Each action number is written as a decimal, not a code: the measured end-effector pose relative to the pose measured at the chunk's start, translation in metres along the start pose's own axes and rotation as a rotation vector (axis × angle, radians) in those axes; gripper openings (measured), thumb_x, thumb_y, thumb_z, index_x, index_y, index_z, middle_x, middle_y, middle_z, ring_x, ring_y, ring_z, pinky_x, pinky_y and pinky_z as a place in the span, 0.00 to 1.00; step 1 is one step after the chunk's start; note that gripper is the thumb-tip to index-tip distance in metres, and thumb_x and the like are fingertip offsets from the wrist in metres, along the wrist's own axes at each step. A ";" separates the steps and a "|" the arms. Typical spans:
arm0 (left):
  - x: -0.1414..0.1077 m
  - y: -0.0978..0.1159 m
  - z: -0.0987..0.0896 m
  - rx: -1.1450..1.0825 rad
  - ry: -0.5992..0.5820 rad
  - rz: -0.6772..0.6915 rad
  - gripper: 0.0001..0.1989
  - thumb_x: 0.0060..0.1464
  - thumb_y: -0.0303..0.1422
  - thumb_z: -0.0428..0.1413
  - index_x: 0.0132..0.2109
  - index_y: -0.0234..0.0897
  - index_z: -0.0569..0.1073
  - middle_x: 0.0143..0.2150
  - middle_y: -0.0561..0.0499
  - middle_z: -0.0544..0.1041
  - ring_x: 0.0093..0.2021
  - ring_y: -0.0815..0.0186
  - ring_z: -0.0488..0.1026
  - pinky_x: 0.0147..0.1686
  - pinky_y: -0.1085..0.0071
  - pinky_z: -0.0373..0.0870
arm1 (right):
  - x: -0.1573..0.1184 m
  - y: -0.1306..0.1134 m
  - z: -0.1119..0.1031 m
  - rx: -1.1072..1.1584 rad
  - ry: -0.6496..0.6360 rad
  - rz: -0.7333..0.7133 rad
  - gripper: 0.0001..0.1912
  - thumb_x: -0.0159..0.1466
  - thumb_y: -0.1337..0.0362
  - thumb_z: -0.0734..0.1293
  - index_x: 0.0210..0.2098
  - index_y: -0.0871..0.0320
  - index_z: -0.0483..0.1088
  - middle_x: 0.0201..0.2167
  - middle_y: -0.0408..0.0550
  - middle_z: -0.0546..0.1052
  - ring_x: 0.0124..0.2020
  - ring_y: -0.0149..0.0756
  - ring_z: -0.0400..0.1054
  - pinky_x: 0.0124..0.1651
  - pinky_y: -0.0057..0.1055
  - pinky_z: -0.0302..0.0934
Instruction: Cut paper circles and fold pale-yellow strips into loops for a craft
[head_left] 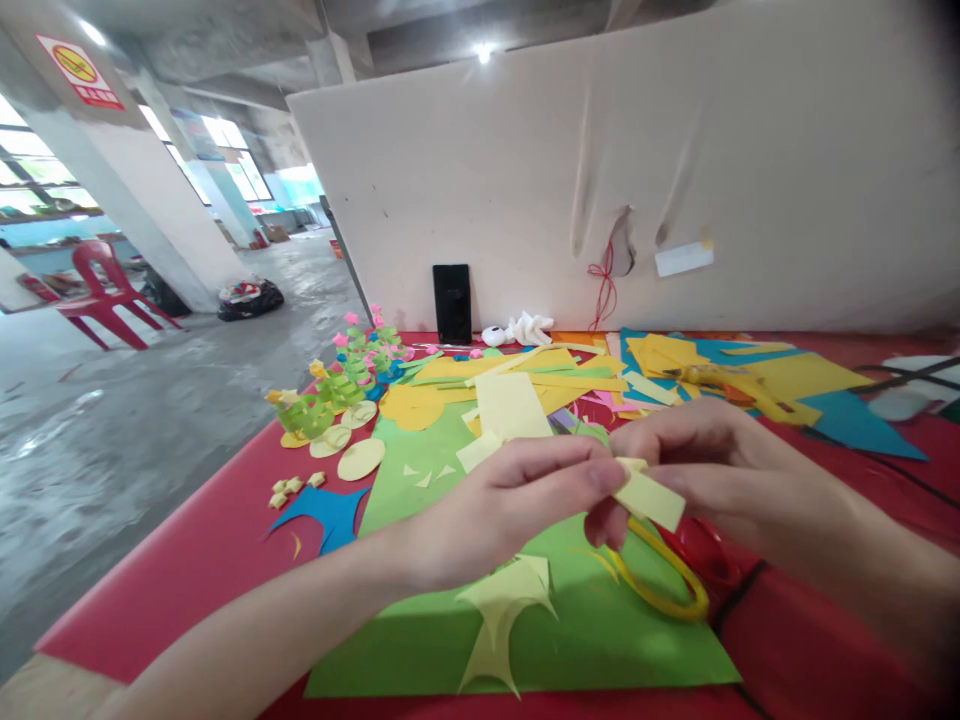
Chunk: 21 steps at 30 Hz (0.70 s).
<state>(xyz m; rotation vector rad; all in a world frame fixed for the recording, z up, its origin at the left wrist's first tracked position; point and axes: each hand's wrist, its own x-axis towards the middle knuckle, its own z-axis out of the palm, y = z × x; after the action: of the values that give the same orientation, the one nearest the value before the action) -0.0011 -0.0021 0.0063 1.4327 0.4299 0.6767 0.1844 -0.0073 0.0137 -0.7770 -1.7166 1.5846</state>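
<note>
Pale yellow paper strip (651, 497), folded at one end, is held between both hands above a green sheet (600, 640). The thumb and fingers of my left hand (517, 500) pinch its left end. My right hand (705, 460) closes on it from the other side, fingers bent behind the strip. Under the hands lies a yellow loop handle (667, 580), beside a red round object (705, 550). Pale yellow offcuts (499, 610) rest on the green sheet, and a pale yellow paper piece (514, 405) lies just beyond my left hand.
Paper plants with stars (322, 405), pale discs (361, 459), small folded stars (289, 487) and a blue offcut (326, 515) are on the left of the red table (187, 550). A black phone (452, 305) leans on the board. A yellow glue gun (750, 390) lies at right.
</note>
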 end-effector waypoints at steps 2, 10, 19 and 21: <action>-0.001 0.005 0.000 0.135 0.008 0.016 0.15 0.59 0.34 0.48 0.25 0.34 0.67 0.26 0.52 0.67 0.29 0.72 0.64 0.33 0.75 0.64 | -0.001 -0.001 0.002 -0.071 0.036 0.037 0.11 0.61 0.67 0.61 0.22 0.56 0.67 0.22 0.41 0.72 0.28 0.33 0.68 0.33 0.30 0.60; 0.000 0.004 -0.002 0.407 0.090 0.104 0.12 0.51 0.26 0.52 0.21 0.34 0.67 0.21 0.53 0.70 0.24 0.72 0.66 0.25 0.76 0.62 | -0.002 -0.002 0.006 -0.252 0.045 0.020 0.13 0.60 0.64 0.62 0.20 0.56 0.60 0.19 0.37 0.57 0.21 0.27 0.51 0.22 0.25 0.46; -0.002 0.006 0.003 0.522 0.339 0.298 0.11 0.51 0.26 0.52 0.22 0.33 0.71 0.21 0.49 0.71 0.24 0.69 0.66 0.26 0.72 0.62 | -0.002 -0.011 0.016 -0.534 0.209 -0.167 0.11 0.62 0.62 0.60 0.25 0.55 0.66 0.21 0.40 0.66 0.24 0.30 0.59 0.25 0.27 0.54; -0.002 0.005 0.003 0.517 0.314 0.302 0.11 0.52 0.27 0.52 0.23 0.33 0.71 0.22 0.49 0.72 0.25 0.69 0.66 0.28 0.71 0.63 | -0.004 -0.013 0.018 -0.554 0.224 -0.161 0.09 0.61 0.64 0.61 0.24 0.55 0.65 0.20 0.39 0.66 0.23 0.30 0.58 0.23 0.26 0.54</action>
<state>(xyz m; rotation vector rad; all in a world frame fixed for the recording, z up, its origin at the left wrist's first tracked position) -0.0011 -0.0058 0.0118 1.9096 0.6756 1.0977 0.1726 -0.0228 0.0259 -1.0045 -2.0100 0.8762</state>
